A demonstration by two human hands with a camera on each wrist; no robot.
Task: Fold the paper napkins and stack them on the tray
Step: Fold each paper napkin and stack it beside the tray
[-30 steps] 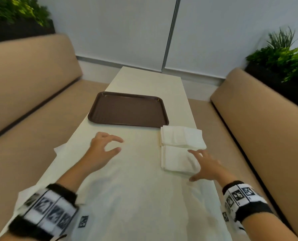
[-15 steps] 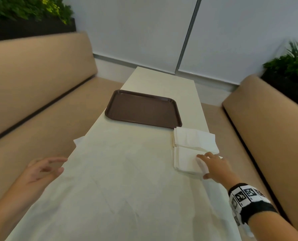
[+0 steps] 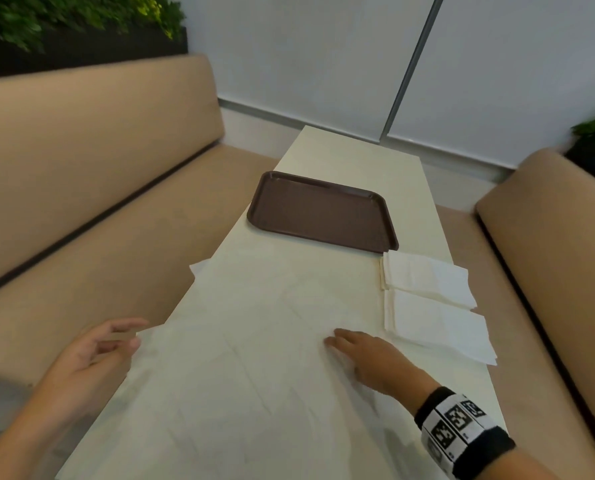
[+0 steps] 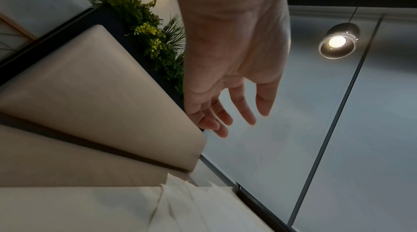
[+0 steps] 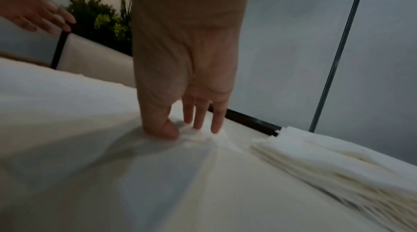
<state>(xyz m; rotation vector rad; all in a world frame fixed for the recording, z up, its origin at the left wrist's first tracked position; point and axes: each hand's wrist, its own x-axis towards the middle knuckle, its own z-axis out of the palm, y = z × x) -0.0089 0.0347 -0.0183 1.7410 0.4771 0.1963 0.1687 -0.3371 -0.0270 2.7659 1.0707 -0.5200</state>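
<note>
The right hand (image 3: 375, 362) has left the napkin stacks (image 3: 431, 306) by the tabletop's right edge and now presses, fingers spread, on a large unfolded sheet (image 3: 254, 375). The left hand (image 3: 91, 355) hangs relaxed, empty, off the left edge. The tray (image 3: 322, 211) holds nothing; folding has apparently barely begun.

We count one brown tray (image 3: 320, 211), two stacks of folded napkins (image 3: 427, 278) (image 3: 438, 327), one unfolded napkin sheet (image 3: 240, 358), two benches (image 3: 91, 174) (image 3: 549, 237).

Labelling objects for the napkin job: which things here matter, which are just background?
Job:
- brown tray
- far napkin stack
- near napkin stack
- spread napkin under right hand
- left hand

Background:
- bench seats
- plants
- pendant lamp
</note>
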